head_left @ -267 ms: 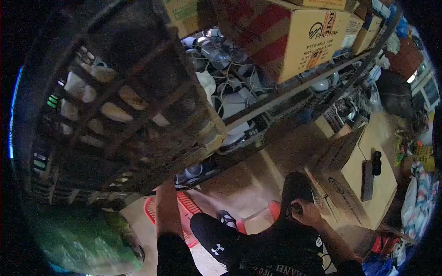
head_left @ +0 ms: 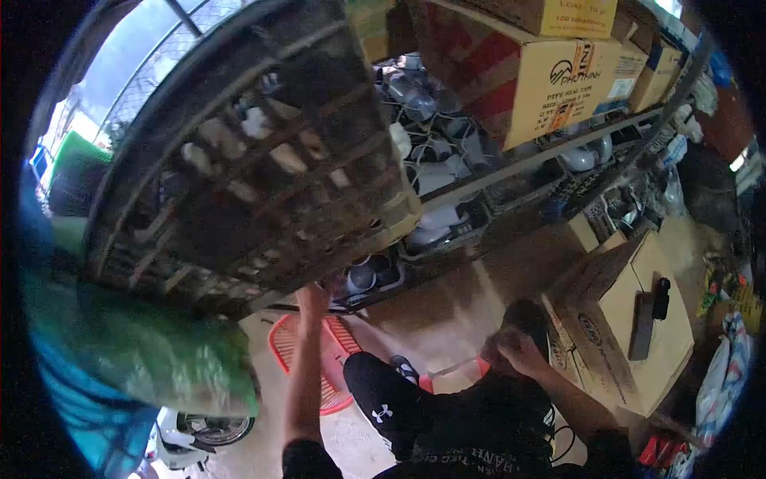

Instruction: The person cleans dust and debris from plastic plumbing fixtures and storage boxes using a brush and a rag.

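Note:
My left hand reaches up under the lower edge of a large dark plastic basket. Its fingers are in shadow, so I cannot see what they touch. Just right of it, a low tray holds rounded grey pieces. Over my dark-trousered knee, my right hand is closed, fingers curled in. Whatever it may hold is too dark and blurred to make out. Pale and brown pieces show through the slats of the basket. Beneath my left forearm lies a red slatted plastic piece on the floor.
A closed cardboard box stands at right, with a dark block and a small black item on top. Shelves hold grey fittings and a printed carton. At left are a green sack and part of a motorbike.
The view has swung left, bringing a bright opening and the motorbike into sight. Most things sit farther right in the picture. My left hand stays by the basket's lower edge.

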Demonstrator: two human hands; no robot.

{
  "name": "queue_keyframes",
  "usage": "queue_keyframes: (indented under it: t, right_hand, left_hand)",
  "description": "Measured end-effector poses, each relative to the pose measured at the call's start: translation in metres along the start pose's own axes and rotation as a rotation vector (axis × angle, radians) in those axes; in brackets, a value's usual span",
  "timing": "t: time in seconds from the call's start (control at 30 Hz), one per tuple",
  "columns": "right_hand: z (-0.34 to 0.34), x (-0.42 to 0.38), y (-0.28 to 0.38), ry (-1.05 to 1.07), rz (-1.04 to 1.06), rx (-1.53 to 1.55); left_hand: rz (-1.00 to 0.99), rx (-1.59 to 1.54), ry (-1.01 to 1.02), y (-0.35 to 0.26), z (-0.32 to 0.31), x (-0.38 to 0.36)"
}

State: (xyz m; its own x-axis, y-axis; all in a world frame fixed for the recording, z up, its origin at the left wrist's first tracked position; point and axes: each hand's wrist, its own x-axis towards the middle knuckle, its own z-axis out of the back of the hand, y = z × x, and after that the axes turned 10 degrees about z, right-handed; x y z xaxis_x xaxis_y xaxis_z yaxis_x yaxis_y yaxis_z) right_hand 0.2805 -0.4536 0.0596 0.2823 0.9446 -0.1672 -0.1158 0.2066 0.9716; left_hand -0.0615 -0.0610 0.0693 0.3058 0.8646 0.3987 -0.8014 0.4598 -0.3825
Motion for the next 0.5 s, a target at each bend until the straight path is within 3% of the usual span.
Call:
queue_keyframes:
  t: [0.03,0.1,0.13,0.23,0.27,0.33,0.4,0.43,0.5]
  right_hand:
    - [-0.009,0.01,0.024,-0.061,0.07,0.114]
    - [-0.04,0.04,0.08,-0.173,0.173,0.377]
    - [-0.057,0.055,0.102,-0.217,0.201,0.522]
    - [-0.1,0.061,0.197,-0.211,0.409,0.453]
    - [-0.107,0.06,0.201,-0.211,0.479,0.35]
    - [-0.12,0.045,0.214,-0.199,0.592,0.262]
    - [-0.129,0.017,0.235,-0.172,0.689,0.294]
    - [-0.126,0.013,0.236,-0.101,0.853,0.284]
    - [-0.138,0.0,0.25,-0.19,1.092,0.306]
  left_hand:
    - [0.261,-0.203,0.111,-0.025,0.024,-0.023]
    - [0.34,-0.423,0.149,-0.089,0.081,-0.071]
    - [0.21,-0.445,0.155,-0.125,0.111,-0.088]
    - [0.0,-0.462,0.081,-0.176,0.177,-0.124]
    - [-0.066,-0.459,0.052,-0.182,0.189,-0.125]
    - [-0.008,-0.361,-0.056,-0.19,0.203,-0.135]
    - [0.273,-0.707,-0.052,-0.214,0.225,-0.129]
    - [0.53,-1.101,0.021,-0.243,0.25,-0.114]
    - [0.444,-1.213,-0.063,-0.248,0.258,-0.113]
